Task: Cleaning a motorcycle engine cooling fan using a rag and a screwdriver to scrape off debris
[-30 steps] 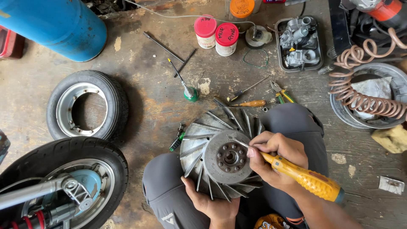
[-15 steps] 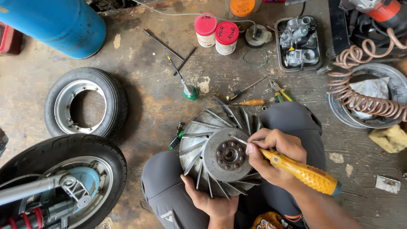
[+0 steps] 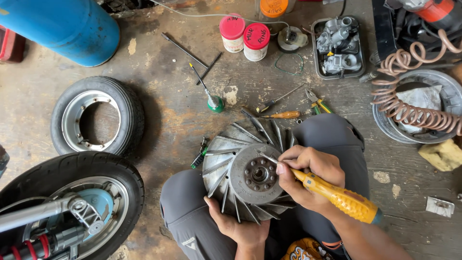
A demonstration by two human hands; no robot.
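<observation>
The left hand (image 3: pixel 240 226) is closed on the lower edge of a finned metal fan wheel (image 3: pixel 250 173) resting on the person's lap. The right hand (image 3: pixel 308 175) is wrapped around a yellow screwdriver (image 3: pixel 337 197), its tip on the wheel's face just beside the hub.

The finned flywheel (image 3: pixel 245 173) rests on the person's lap between the knees, the left hand (image 3: pixel 238 226) under its near edge, the right hand (image 3: pixel 308 175) with the screwdriver (image 3: pixel 332 195) at its right, a loose tyre (image 3: pixel 97 115) on the floor (image 3: pixel 183 120) to its left.
</observation>
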